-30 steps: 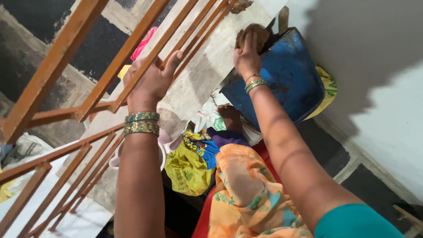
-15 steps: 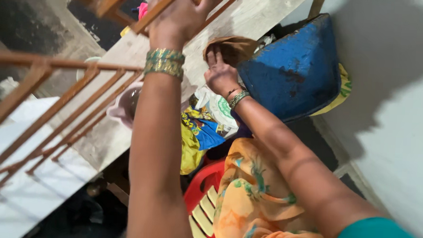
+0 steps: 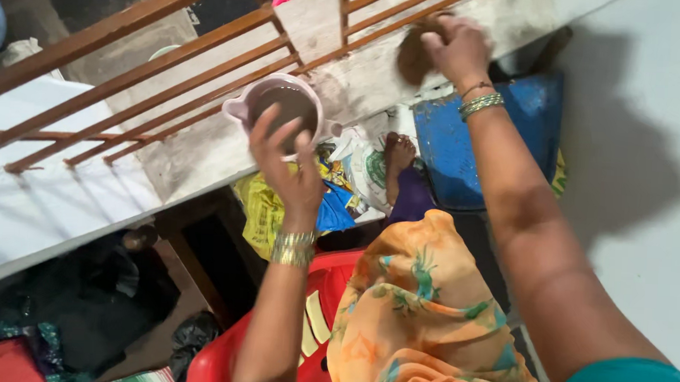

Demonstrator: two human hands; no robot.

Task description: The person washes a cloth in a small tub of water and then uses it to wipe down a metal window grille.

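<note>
1. Right hand (image 3: 455, 43) is closed over a brown wad of cloth (image 3: 414, 57) and presses it flat against the pale, streaked ledge (image 3: 361, 83) below the orange-brown railing (image 3: 167, 89). Whether the cloth is wet cannot be told.
2. Left hand (image 3: 287, 165) is open with its fingers spread, at the near rim of a pink mug (image 3: 282, 107) that sits on the same ledge; dark liquid shows inside. Contact with the mug is unclear because of blur.
3. To wipe well, I judge: keep the palm flat on the cloth, push with even pressure, overlap the strokes, and work along the ledge rather than across the rails.
4. Steady the mug by its body, not its rim, or slide it clear of the wipe path. It stands close to the ledge's edge, so a knock could spill it.
5. Below the ledge lie a blue tub (image 3: 482, 144), a yellow bag (image 3: 265, 210) and a red plastic chair (image 3: 314, 314). Watch for drips landing on them.
6. An orange patterned garment (image 3: 427, 312) hangs under the arms and could catch on the chair.
</note>
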